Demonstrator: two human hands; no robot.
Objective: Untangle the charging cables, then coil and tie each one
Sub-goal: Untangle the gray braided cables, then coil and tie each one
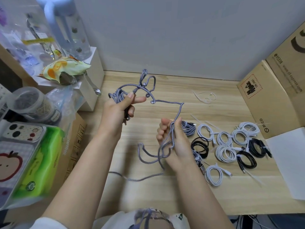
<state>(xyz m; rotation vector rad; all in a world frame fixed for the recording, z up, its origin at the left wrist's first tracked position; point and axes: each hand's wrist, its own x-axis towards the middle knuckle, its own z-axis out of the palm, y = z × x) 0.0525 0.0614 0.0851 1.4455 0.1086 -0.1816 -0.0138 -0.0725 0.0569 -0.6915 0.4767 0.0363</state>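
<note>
A grey braided charging cable (166, 101) hangs kinked in the air above the wooden desk (214, 106). My left hand (119, 107) grips a bunch of its loops, index finger pointing right. Lower and to the right, my right hand (173, 141) pinches a doubled strand of the same cable; loose loops hang below it toward the desk's front edge. To the right lie several tied coils: white coils (226, 151), black coils (247, 160) and a grey braided coil (189, 128).
Loose cable ties (204, 96) lie at the back of the desk. Cardboard boxes (270, 90) stand at the right. On the left are a tissue pack (41, 164), phone cases (21, 131), jars, a snack bag (66, 68) and a bottle. A white sheet (290, 162) lies at right.
</note>
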